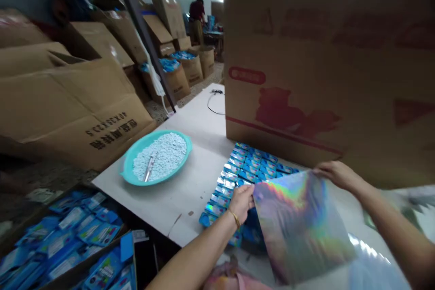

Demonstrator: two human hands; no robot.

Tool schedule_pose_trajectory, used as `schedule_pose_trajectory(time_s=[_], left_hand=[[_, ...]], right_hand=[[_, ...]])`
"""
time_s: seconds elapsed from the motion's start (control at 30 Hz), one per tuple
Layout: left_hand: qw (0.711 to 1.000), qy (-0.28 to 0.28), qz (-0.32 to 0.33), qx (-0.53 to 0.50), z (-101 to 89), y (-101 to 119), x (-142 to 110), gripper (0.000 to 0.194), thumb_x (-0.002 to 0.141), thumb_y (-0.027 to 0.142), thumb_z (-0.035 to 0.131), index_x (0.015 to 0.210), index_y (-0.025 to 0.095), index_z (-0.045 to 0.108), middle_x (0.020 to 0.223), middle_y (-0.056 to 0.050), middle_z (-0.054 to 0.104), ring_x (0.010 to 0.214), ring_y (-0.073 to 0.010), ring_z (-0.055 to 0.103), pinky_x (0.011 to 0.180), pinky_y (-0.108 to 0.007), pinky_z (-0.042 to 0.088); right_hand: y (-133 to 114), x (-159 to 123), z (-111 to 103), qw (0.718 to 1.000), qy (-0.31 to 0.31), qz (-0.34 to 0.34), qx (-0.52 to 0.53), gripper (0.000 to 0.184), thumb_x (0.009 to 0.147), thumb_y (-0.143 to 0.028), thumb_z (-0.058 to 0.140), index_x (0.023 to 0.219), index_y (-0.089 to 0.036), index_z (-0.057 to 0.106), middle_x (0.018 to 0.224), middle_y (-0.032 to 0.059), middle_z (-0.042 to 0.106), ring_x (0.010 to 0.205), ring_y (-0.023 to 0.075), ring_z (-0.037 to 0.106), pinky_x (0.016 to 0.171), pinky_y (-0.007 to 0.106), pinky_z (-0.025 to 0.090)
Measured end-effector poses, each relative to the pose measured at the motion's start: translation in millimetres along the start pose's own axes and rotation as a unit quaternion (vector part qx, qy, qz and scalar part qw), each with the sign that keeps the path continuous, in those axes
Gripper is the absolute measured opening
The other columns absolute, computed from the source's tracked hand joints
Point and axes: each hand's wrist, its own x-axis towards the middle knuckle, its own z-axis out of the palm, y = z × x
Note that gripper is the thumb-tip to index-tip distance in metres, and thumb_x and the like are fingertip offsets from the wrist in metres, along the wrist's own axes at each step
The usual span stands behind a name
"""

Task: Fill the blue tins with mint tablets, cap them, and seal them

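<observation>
A shiny holographic sheet [302, 231] hangs between my two hands, its surface showing rainbow colours. My left hand [242, 201], with a gold bracelet on the wrist, pinches its upper left corner. At the upper right corner my right hand [336, 173] grips the same sheet. Behind and partly under the sheet lie rows of small blue packets [234, 176] on the white table [193, 158]. The sheet covers the right part of these rows.
A turquoise basin [127, 167] of small pale pellets holds a silvery tool [148, 167]. A large carton [306, 63] stands along the table's back. Blue packages [68, 231] fill boxes at lower left. Clear plastic [374, 263] lies at lower right. A person [197, 18] stands far back.
</observation>
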Motion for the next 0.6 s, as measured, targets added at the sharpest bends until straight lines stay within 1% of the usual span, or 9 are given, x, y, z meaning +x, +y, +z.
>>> schedule_pose_trajectory(time_s=[0.03,0.07,0.13,0.23,0.3,0.37,0.47,0.53,0.6], left_hand=[[1.000,0.014,-0.013,-0.017,-2.7,-12,6,0.027,0.057,0.035,0.065,0.068,0.012,0.058,0.058,-0.002,0.059,0.053,-0.0115,0.055,0.054,-0.024,0.042],[0.999,0.030,-0.018,-0.034,-6.3,-23,11,0.025,0.057,0.032,0.065,0.070,0.012,0.058,0.062,-0.003,0.061,0.057,-0.0126,0.057,0.057,-0.025,0.043],[0.997,0.051,-0.026,-0.055,-14.7,-39,20,0.020,0.059,0.028,0.063,0.071,0.012,0.057,0.065,-0.004,0.062,0.061,-0.0134,0.058,0.060,-0.026,0.044],[0.995,0.053,-0.030,-0.075,-25.9,-49,26,0.016,0.061,0.025,0.062,0.069,0.014,0.055,0.064,-0.002,0.061,0.061,-0.0115,0.057,0.061,-0.024,0.044],[0.994,0.057,-0.020,-0.089,-31.0,-50,26,0.015,0.060,0.024,0.062,0.067,0.015,0.053,0.063,0.000,0.060,0.060,-0.0100,0.057,0.060,-0.023,0.043],[0.993,0.061,-0.012,-0.101,-34.3,-51,24,0.015,0.060,0.023,0.062,0.067,0.015,0.052,0.063,0.001,0.059,0.062,-0.0094,0.056,0.062,-0.023,0.044],[0.993,0.059,-0.013,-0.103,-37.9,-55,21,0.015,0.061,0.023,0.061,0.070,0.015,0.052,0.069,-0.001,0.060,0.067,-0.0100,0.057,0.067,-0.024,0.044],[0.997,0.061,0.004,-0.044,-41.2,-57,22,0.016,0.064,0.027,0.057,0.073,0.015,0.053,0.073,-0.004,0.061,0.071,-0.0117,0.058,0.069,-0.026,0.044],[0.996,0.072,0.033,0.043,-46.8,-58,26,0.019,0.067,0.031,0.052,0.076,0.014,0.054,0.075,-0.006,0.062,0.073,-0.0146,0.058,0.070,-0.030,0.044]], right_hand=[[-10,3,13,0.999,-0.021,-0.019,-0.024,0.023,0.074,-0.030,0.051,0.061,-0.020,0.065,0.064,0.0107,0.060,0.056,0.0150,0.052,0.053,0.026,0.037],[-25,4,28,0.998,-0.009,-0.039,-0.045,0.020,0.077,-0.026,0.048,0.073,-0.018,0.066,0.074,0.0115,0.061,0.064,0.0163,0.053,0.059,0.027,0.038],[-65,5,63,0.998,-0.017,-0.049,-0.042,0.022,0.079,-0.024,0.045,0.090,-0.019,0.063,0.087,0.0103,0.059,0.075,0.0168,0.052,0.067,0.027,0.038],[-128,-5,112,0.985,-0.034,-0.166,-0.006,0.025,0.081,-0.023,0.043,0.103,-0.021,0.056,0.090,0.0071,0.057,0.079,0.0167,0.049,0.068,0.027,0.039],[-157,-17,134,0.982,-0.020,-0.188,0.009,0.027,0.082,-0.022,0.041,0.106,-0.019,0.053,0.089,0.0065,0.056,0.078,0.0167,0.048,0.068,0.027,0.039],[-167,-28,148,0.982,-0.014,-0.189,0.016,0.028,0.083,-0.020,0.038,0.109,-0.017,0.050,0.092,0.0066,0.055,0.079,0.0168,0.047,0.069,0.027,0.040],[-162,-38,161,0.980,-0.011,-0.197,0.025,0.029,0.084,-0.016,0.035,0.109,-0.015,0.049,0.104,0.0074,0.053,0.087,0.0170,0.046,0.074,0.027,0.039],[-157,-42,161,0.978,-0.007,-0.207,0.031,0.027,0.084,-0.016,0.035,0.104,-0.015,0.052,0.106,0.0075,0.053,0.089,0.0163,0.046,0.076,0.027,0.039],[-157,-46,152,0.979,-0.009,-0.201,0.032,0.023,0.084,-0.018,0.036,0.094,-0.015,0.056,0.099,0.0078,0.055,0.086,0.0160,0.048,0.075,0.027,0.039]])
